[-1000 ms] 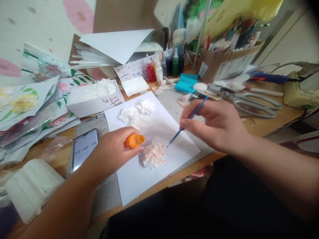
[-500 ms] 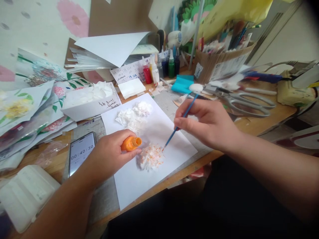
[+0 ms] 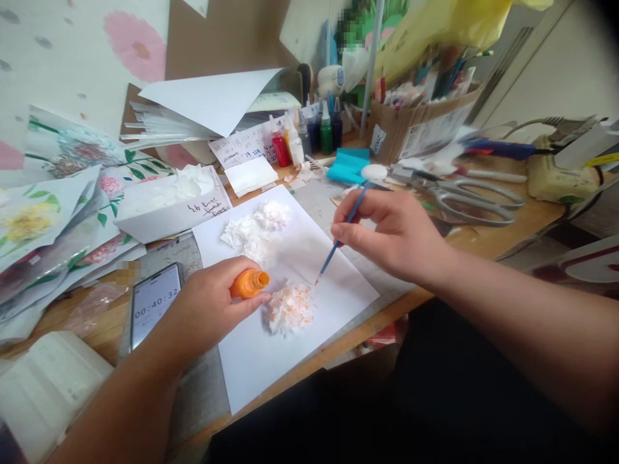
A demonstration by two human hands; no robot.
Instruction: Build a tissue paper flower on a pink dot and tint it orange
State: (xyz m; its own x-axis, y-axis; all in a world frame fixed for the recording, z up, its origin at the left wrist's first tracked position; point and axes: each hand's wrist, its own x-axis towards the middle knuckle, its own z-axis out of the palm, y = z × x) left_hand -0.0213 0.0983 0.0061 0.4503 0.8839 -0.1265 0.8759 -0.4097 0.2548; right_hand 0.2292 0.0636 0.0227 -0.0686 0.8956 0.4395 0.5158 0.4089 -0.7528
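My left hand (image 3: pixel 217 299) is closed around an uncapped orange paint bottle (image 3: pixel 247 283), its mouth tilted toward the right. Just below and right of the bottle, a ruffled white paper flower (image 3: pixel 290 310) with orange-tinted petal tips rests on a white sheet of paper (image 3: pixel 271 380). In my right hand (image 3: pixel 387 235) is a thin blue paintbrush (image 3: pixel 333 251), pinched between thumb and fingers. Its tip points down, a little above and right of the flower, apparently apart from it. Farther up the sheet, a cluster of plain white paper flowers (image 3: pixel 256 233) lies together.
On the left are a phone (image 3: pixel 155 303) showing a timer and a box of white pieces (image 3: pixel 169 209). Several paint bottles (image 3: pixel 296 142) stand at the back. Large scissors (image 3: pixel 476 200) and a cardboard box of brushes (image 3: pixel 420 125) occupy the right.
The brush tip has lifted away from the flower's right edge. The whole view has shifted slightly; my left hand still holds the bottle beside the flower.
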